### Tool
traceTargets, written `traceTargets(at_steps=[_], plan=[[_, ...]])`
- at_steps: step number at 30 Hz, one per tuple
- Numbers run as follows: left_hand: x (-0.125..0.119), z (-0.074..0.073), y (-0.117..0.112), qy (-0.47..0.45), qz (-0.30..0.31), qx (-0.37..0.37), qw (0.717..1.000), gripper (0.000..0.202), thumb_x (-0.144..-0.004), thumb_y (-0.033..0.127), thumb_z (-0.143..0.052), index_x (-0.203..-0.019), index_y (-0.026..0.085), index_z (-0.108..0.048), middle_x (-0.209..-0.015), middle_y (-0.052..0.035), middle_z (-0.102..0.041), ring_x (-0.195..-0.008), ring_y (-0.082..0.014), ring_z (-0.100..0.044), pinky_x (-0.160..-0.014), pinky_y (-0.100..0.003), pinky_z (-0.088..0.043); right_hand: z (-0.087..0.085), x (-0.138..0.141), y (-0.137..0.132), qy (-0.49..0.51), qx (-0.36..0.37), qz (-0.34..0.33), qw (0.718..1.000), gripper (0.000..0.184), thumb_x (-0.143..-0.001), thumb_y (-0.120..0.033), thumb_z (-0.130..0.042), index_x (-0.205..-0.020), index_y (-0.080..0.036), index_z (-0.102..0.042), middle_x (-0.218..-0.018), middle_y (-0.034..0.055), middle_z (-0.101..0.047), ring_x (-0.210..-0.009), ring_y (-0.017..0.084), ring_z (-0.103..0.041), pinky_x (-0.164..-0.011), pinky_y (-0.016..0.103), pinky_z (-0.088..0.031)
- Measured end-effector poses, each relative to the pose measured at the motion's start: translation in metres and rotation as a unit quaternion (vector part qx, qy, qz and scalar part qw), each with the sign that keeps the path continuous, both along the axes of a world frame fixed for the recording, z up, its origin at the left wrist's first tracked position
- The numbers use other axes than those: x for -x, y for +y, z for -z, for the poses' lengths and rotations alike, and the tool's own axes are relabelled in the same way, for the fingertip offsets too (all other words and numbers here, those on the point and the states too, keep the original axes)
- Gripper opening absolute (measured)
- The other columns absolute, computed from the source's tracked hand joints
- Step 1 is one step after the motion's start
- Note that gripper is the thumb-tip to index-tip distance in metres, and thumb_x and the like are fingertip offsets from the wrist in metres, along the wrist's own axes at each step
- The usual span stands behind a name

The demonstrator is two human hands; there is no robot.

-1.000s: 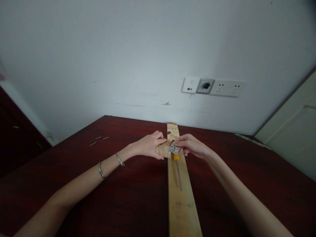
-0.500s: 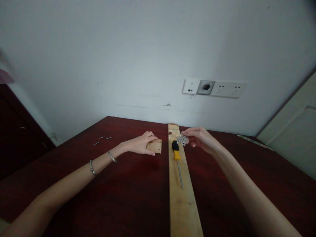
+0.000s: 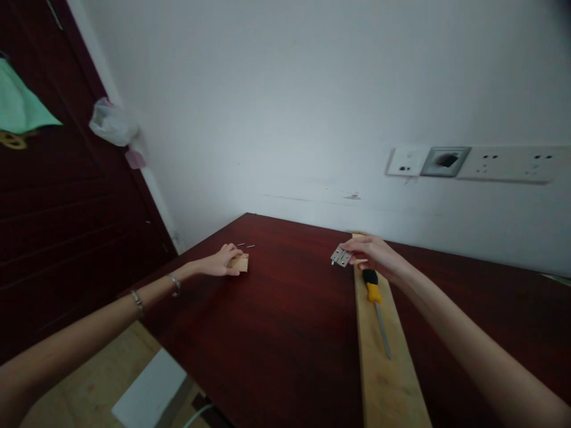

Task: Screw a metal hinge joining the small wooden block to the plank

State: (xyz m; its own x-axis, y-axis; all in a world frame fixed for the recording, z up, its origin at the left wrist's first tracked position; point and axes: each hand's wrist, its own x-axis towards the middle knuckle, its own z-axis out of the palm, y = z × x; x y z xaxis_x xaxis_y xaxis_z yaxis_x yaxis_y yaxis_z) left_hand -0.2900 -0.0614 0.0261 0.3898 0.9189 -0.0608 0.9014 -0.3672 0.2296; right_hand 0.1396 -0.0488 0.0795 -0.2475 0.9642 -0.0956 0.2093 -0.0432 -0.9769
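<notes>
My left hand (image 3: 222, 260) grips a small wooden block (image 3: 241, 263) at the left side of the dark red table, fingers over one edge and thumb at the other. Just behind it lie thin metal screws (image 3: 250, 246), partly hidden by the hand. My right hand (image 3: 368, 252) pinches a silver metal hinge (image 3: 342, 255) with screw holes, held up above the table. A small screw tip pokes out at the hinge's lower left corner. Below the right hand, a screwdriver (image 3: 373, 292) with a black and yellow handle rests on a long wooden plank (image 3: 388, 380).
The table (image 3: 285, 333) meets a white wall with sockets (image 3: 504, 163) at the right. Beyond its left edge are a white box (image 3: 149, 389) on the floor, a dark door (image 3: 66, 196) and a hanging plastic bag (image 3: 113, 122).
The view has turned left. My left hand has carried the wooden block left, close to the screws. My right hand has moved the hinge left off the plank, over the bare table.
</notes>
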Motion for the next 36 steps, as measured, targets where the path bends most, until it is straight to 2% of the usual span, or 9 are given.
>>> traceTargets(at_steps=[8,15,18,21,23,26,30,33,36], plan=[[0.029,0.005,-0.029,0.028,-0.062,0.061,0.996,0.064,-0.074,0.045,-0.058,-0.129,0.015,-0.046,-0.12,-0.0126,-0.044,-0.109,-0.03,-0.041,-0.097,-0.044,-0.034,0.005,0.029,0.002,-0.008,-0.005,-0.053,0.999,0.022,-0.07,-0.033,-0.071,-0.076,-0.012,-0.072,-0.075,0.0094,-0.071,-0.052,0.006,-0.055,-0.039,0.013,-0.039],[0.037,0.003,-0.031,0.045,-0.063,0.084,0.993,0.067,-0.073,0.046,-0.06,-0.13,0.013,-0.046,-0.12,-0.0141,-0.046,-0.111,-0.031,-0.043,-0.097,-0.043,-0.035,0.012,0.03,-0.002,0.0,0.012,-0.063,0.998,0.024,-0.067,-0.035,-0.073,-0.075,-0.013,-0.072,-0.073,0.0082,-0.071,-0.052,0.007,-0.056,-0.04,0.014,-0.038],[0.028,-0.004,-0.027,0.04,-0.054,0.049,0.997,0.07,-0.069,0.043,-0.065,-0.129,0.012,-0.047,-0.119,-0.0154,-0.05,-0.111,-0.0319,-0.045,-0.097,-0.044,-0.037,0.015,0.029,-0.002,0.006,0.021,-0.068,0.997,0.025,-0.067,-0.037,-0.074,-0.075,-0.014,-0.072,-0.072,0.0072,-0.07,-0.053,0.007,-0.056,-0.04,0.013,-0.038],[-0.002,-0.009,-0.023,-0.041,-0.026,-0.011,0.999,0.06,-0.074,0.041,-0.063,-0.126,0.013,-0.052,-0.122,-0.0151,-0.052,-0.113,-0.0297,-0.048,-0.099,-0.044,-0.038,0.017,0.029,-0.005,0.014,0.029,-0.062,0.998,0.023,-0.068,-0.035,-0.073,-0.074,-0.014,-0.072,-0.073,0.0077,-0.07,-0.052,0.007,-0.055,-0.04,0.014,-0.037],[-0.034,-0.009,-0.023,-0.146,0.001,-0.009,0.989,0.047,-0.078,0.038,-0.062,-0.118,0.015,-0.057,-0.121,-0.0128,-0.057,-0.106,-0.0247,-0.056,-0.096,-0.042,-0.042,0.016,0.03,-0.009,0.022,0.037,-0.057,0.997,0.021,-0.068,-0.034,-0.073,-0.073,-0.013,-0.072,-0.073,0.0081,-0.07,-0.052,0.007,-0.055,-0.04,0.015,-0.037],[-0.091,-0.004,-0.028,-0.305,0.041,0.035,0.951,0.036,-0.077,0.033,-0.066,-0.108,0.015,-0.06,-0.112,-0.01,-0.064,-0.098,-0.0202,-0.062,-0.09,-0.04,-0.048,0.016,0.032,-0.017,0.045,0.047,-0.055,0.996,0.019,-0.069,-0.032,-0.071,-0.073,-0.014,-0.071,-0.071,0.0069,-0.07,-0.052,0.007,-0.056,-0.042,0.015,-0.04],[-0.16,0.001,-0.042,-0.444,0.091,0.089,0.887,0.047,-0.072,0.023,-0.073,-0.115,0.014,-0.056,-0.107,-0.0107,-0.065,-0.094,-0.0175,-0.063,-0.087,-0.038,-0.051,0.019,0.032,-0.026,0.059,0.05,-0.064,0.995,0.019,-0.07,-0.032,-0.071,-0.074,-0.014,-0.071,-0.068,0.0048,-0.069,-0.051,0.006,-0.056,-0.042,0.014,-0.04],[-0.193,0.0,-0.05,-0.526,0.103,0.115,0.836,0.05,-0.071,0.018,-0.074,-0.117,0.015,-0.053,-0.099,-0.0089,-0.067,-0.089,-0.0163,-0.065,-0.085,-0.036,-0.051,0.021,0.028,-0.031,0.06,0.045,-0.079,0.994,0.023,-0.07,-0.035,-0.072,-0.073,-0.013,-0.071,-0.067,0.0048,-0.069,-0.051,0.006,-0.055,-0.041,0.014,-0.038],[-0.21,-0.001,-0.053,-0.556,0.095,0.108,0.819,0.045,-0.074,0.019,-0.072,-0.115,0.015,-0.052,-0.092,-0.0066,-0.069,-0.086,-0.0165,-0.067,-0.085,-0.036,-0.05,0.021,0.022,-0.035,0.062,0.039,-0.077,0.994,0.025,-0.07,-0.037,-0.072,-0.072,-0.013,-0.071,-0.067,0.0056,-0.069,-0.052,0.006,-0.055,-0.039,0.014,-0.035]])
